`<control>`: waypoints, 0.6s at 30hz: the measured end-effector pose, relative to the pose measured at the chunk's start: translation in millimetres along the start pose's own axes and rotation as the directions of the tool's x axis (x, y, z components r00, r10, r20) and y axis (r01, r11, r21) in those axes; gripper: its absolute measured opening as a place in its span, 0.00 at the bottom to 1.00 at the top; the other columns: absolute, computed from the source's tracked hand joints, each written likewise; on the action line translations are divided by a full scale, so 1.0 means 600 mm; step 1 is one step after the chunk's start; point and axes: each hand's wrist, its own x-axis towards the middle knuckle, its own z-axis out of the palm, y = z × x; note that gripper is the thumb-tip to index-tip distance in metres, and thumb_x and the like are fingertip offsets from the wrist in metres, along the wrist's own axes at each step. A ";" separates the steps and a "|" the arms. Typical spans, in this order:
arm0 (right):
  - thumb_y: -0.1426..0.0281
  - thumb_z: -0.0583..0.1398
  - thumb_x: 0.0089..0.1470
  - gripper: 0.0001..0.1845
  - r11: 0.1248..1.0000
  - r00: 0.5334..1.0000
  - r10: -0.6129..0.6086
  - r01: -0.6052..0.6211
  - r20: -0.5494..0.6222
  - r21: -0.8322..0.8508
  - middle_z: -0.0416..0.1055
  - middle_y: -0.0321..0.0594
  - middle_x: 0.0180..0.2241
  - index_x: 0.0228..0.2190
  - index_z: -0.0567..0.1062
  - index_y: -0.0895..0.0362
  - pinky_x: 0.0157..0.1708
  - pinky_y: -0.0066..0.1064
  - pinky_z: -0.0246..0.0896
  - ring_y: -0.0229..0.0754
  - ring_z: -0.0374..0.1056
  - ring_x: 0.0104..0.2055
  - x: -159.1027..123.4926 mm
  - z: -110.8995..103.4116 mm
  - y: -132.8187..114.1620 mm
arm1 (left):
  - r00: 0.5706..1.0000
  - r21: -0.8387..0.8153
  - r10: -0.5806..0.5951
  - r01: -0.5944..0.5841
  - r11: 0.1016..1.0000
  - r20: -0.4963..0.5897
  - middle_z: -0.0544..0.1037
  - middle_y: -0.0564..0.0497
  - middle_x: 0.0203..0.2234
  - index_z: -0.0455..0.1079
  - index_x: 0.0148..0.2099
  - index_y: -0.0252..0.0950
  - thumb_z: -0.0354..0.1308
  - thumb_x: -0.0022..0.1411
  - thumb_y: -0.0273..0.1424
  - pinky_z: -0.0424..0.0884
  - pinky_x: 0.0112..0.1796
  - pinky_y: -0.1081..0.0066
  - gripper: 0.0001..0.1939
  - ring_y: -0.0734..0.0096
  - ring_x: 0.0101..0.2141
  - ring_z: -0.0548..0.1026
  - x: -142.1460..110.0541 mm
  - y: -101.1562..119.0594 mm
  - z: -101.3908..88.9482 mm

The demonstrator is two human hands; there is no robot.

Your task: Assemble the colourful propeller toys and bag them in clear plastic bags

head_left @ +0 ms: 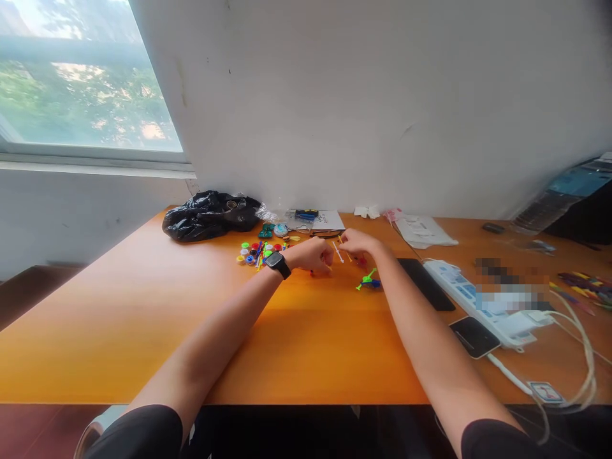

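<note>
In the head view, I see marks on the paper (329, 220) too small to read. The left hand (313, 254) curls inward, right of the pile (258, 252); I can't tell what its fingers hold. The right hand (362, 243) arches beside the white stick (338, 252), fingers bent, grip unclear. The desk (306, 350) meets a pale wall (335, 115).

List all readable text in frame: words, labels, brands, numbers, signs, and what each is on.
Readable: none.
White paper sheet with dark marks, by the wall: too small to read.
Flat white packet, back right: faint marks, too blurred.
Small square card with a reddish mark, by the white cables: too blurred.
Black wristwatch with dark square screen: no legible digits.
</note>
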 end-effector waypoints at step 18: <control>0.74 0.56 0.55 0.14 0.972 0.725 -0.169 0.233 -0.667 0.007 0.63 0.41 0.31 0.23 0.56 0.53 0.34 0.33 0.54 0.44 0.59 0.35 0.007 -0.056 0.038 | 0.982 0.214 0.181 -0.167 0.963 -0.049 0.85 0.49 0.40 0.84 0.36 0.39 0.73 0.51 0.31 0.70 0.45 0.68 0.07 0.61 0.40 0.79 -0.007 -0.017 -0.016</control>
